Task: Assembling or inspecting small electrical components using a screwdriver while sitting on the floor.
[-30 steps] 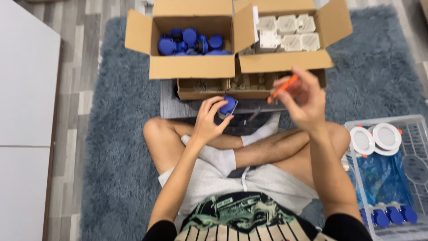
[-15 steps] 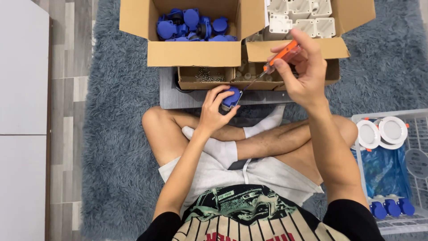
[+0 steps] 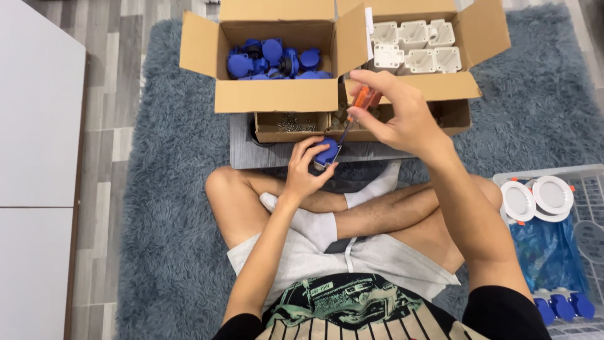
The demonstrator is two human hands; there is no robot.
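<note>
L hand [image 3: 306,170] half hides blue part [image 3: 327,152]; screwdriver [image 3: 356,108] tip unclear.

The left hand [image 3: 305,169] is wrapping around a small blue plastic part [image 3: 326,153], hiding most of it, so its shape is not readable. The right hand [image 3: 399,116] is covering most of the orange handle of a screwdriver [image 3: 363,99]; where the thin shaft is meeting the blue part is too small to tell. The low brown cardboard tray [image 3: 286,126] is holding small metal pieces too fine to identify. The clear plastic crate [image 3: 566,173] at the near right is running off the picture's right and bottom edges.
</note>
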